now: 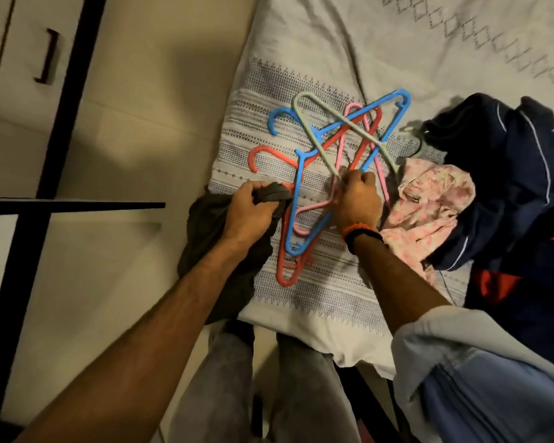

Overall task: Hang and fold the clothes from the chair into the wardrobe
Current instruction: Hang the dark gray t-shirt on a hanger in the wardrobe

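Left hand (253,204) bunches the grey garment (218,247) at frame centre-left, right hand (357,199) pinches the pale hanger (330,123) in the tangled hanger pile (317,174) mid-frame; I'd lift it slowly, hook first, so the others drop off.

Your left hand (248,207) reaches forward with the forearm bare, fingers curled down and bunched tight around a fold of dark cloth (271,195), knuckles up. Your right hand (357,201) sits just beside it, fist closed, fingertips pinching the hanger bars (339,174) at the top of the grip; the wrist wears a dark and orange band (360,233), the sleeve pushed back above the elbow
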`<state>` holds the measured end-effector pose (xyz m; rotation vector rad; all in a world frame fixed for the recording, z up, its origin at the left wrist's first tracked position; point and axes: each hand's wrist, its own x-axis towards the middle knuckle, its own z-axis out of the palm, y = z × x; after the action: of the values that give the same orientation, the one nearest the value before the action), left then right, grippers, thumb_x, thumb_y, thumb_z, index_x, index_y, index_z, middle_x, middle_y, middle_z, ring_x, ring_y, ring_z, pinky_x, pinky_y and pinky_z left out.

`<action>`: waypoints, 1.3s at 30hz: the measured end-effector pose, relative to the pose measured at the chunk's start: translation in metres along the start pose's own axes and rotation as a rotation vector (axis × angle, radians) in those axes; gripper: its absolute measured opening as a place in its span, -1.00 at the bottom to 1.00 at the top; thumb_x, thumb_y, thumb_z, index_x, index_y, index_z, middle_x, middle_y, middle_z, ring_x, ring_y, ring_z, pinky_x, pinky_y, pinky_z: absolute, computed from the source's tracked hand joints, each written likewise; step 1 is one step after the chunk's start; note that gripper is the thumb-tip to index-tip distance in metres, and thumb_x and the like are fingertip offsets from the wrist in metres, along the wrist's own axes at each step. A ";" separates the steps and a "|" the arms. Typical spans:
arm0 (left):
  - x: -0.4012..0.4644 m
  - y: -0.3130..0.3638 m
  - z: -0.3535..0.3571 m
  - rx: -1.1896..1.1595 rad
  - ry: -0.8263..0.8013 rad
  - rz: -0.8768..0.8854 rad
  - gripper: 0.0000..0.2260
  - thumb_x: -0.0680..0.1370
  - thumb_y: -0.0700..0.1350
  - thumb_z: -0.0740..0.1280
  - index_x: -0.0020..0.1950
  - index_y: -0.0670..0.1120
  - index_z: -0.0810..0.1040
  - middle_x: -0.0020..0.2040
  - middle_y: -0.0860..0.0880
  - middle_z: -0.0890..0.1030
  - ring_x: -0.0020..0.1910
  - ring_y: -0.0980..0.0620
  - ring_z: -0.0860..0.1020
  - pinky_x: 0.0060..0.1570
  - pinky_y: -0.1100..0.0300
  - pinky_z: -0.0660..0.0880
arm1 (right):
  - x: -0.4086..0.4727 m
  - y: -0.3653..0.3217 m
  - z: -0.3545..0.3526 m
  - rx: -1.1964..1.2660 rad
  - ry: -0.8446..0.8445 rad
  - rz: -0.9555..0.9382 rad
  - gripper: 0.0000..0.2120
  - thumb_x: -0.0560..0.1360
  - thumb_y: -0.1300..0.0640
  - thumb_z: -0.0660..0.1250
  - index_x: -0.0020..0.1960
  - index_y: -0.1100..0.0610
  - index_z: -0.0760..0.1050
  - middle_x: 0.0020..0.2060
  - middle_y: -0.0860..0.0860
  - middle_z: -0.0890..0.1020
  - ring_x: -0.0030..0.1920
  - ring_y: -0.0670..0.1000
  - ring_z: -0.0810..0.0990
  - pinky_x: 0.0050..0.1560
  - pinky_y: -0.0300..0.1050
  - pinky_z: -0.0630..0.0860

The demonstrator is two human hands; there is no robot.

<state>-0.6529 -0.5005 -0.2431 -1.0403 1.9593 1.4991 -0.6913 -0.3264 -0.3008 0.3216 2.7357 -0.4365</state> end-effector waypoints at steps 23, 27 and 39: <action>0.026 -0.031 -0.010 0.017 0.011 -0.209 -0.85 0.58 -0.11 0.37 0.10 -0.13 0.62 0.03 -0.09 0.66 0.06 -0.04 0.61 0.19 0.01 0.54 | 0.027 -0.013 0.005 -0.025 -0.121 -0.010 -0.62 0.51 -0.06 0.40 0.18 0.19 0.52 0.27 0.18 0.42 0.26 0.22 0.39 0.26 0.13 0.42; 0.025 -0.031 -0.010 0.028 0.023 -0.204 -0.82 0.58 -0.10 0.36 0.10 -0.17 0.62 0.03 -0.13 0.66 0.07 -0.08 0.61 0.20 0.00 0.54 | 0.029 -0.014 -0.002 0.112 -0.086 -0.078 -0.62 0.45 -0.20 0.43 -0.18 0.12 0.49 -0.13 0.11 0.58 -0.10 0.11 0.54 -0.17 -0.07 0.43; 0.005 -0.012 -0.031 -0.159 0.114 -0.168 -0.75 0.64 0.03 0.25 -0.19 0.00 0.58 -0.03 -0.12 0.66 0.07 -0.13 0.62 0.19 -0.08 0.55 | 0.002 -0.068 -0.056 0.982 -0.555 -0.290 -0.79 0.60 0.20 0.31 0.01 0.33 0.65 -0.25 0.08 0.71 -0.52 -0.19 0.41 -0.46 -0.40 0.31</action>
<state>-0.6439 -0.5325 -0.2452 -1.3500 1.7985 1.5513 -0.7285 -0.3702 -0.2339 0.0096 1.8467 -1.6521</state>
